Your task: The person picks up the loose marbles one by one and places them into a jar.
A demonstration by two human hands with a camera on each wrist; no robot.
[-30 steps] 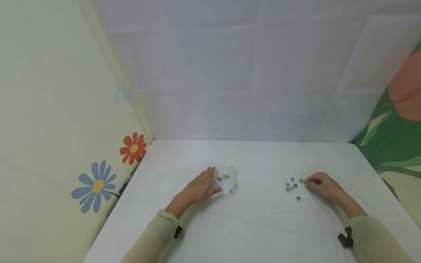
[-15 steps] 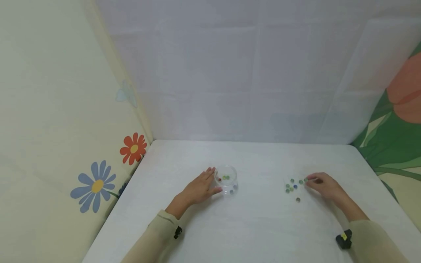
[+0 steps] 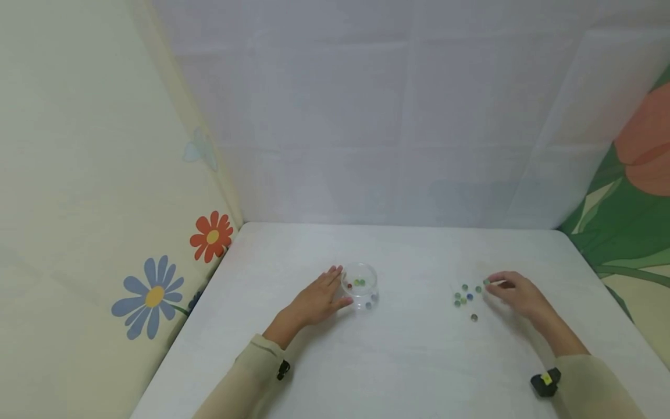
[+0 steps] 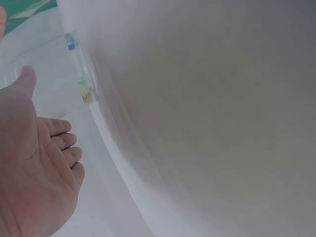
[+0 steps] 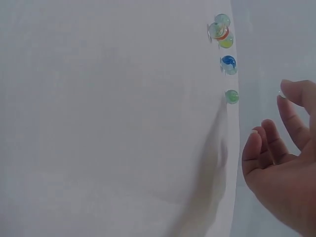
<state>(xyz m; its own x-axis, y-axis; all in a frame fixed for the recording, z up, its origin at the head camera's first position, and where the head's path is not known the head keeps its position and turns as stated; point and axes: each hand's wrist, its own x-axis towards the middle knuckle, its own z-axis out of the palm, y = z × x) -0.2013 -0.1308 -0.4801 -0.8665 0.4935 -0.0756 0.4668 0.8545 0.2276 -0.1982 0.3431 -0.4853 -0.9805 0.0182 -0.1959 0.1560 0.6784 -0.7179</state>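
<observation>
A clear, round-mouthed container (image 3: 359, 295) stands upright on the white tabletop (image 3: 408, 349), in front of the person and toward the left hand (image 3: 316, 299). Through its mouth, the head view shows a red marble (image 3: 349, 286) near the left side and, side by side close to it, a yellow-green marble (image 3: 357, 282) and a green marble (image 3: 362, 283); two duller, bluish marbles (image 3: 369, 305) show lower down through the front wall. From the left wrist, the contents lie along the bottom, a blue one apart from a cluster of yellow, green and reddish tones; the clear walls blur the exact count. The left hand is spread at the container's side, fingers extended along the far left and thumb toward the front; whether the skin touches the wall I cannot tell. Well apart from it, over to the right, the right hand (image 3: 515, 293) pinches a pale green marble (image 3: 486, 282) between thumb and index finger, raised above the tabletop, its other fingers bent. Just beside that hand, outside the container, lies a loose group of greenish marbles (image 3: 478, 289) with one blue marble (image 3: 469, 297) among them, and a brownish marble (image 3: 474, 318) sits nearer the person, separate from the group.
</observation>
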